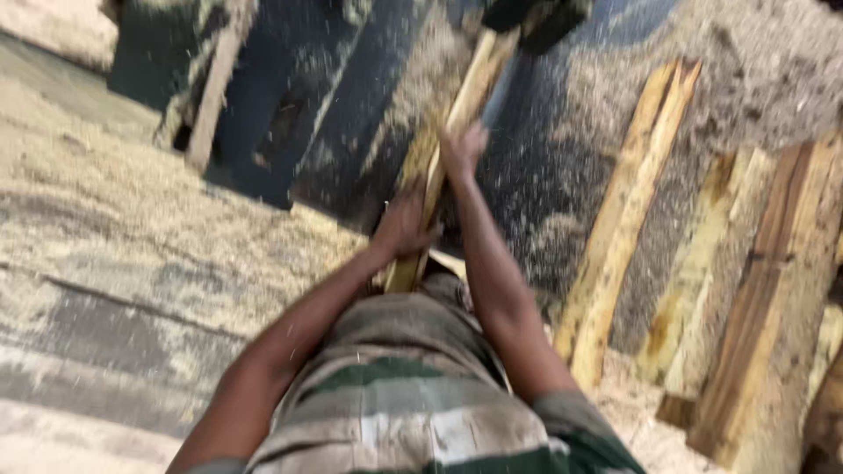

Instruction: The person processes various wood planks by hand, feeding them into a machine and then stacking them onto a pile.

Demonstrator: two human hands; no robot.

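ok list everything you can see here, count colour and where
wooden plank: one, pale yellow, centre, running from the person's waist up to the top edge, held in both hands
dark machine part: one, black, top centre, at the plank's far end; blurred
rough wooden slabs: about four, yellow to reddish brown, right side, lying side by side on the sawdust
wooden post: one, pale brown, upper left, leaning
dark machine bed: one, dark blue-black, upper centre, dusted with sawdust
sawdust: pale tan, covering the floor on the left and right
striped shirt: one, grey, green and white, bottom centre
left hand: on the plank's near part
right hand: on the plank, farther up
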